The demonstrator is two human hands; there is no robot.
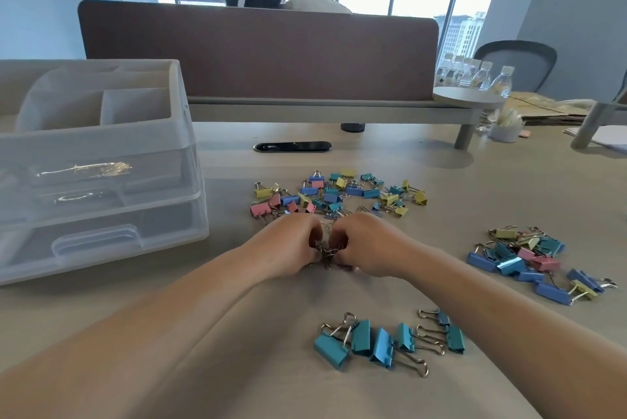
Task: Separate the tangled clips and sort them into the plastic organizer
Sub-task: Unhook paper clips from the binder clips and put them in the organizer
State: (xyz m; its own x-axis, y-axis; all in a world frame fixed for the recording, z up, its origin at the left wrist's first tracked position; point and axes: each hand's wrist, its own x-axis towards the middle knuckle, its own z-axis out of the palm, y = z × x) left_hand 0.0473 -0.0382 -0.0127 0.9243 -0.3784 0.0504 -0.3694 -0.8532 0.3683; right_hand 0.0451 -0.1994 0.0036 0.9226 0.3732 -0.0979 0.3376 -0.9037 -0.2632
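Left hand, right hand grip wire clip tangle; orientation unclear.

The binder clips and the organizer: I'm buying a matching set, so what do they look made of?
The binder clips look like painted sheet metal with a slight sheen, and their wire handles are bare, shiny steel by the look. The organizer seems to be frosted translucent plastic: its drawers show through the walls, and glare streaks cross it.
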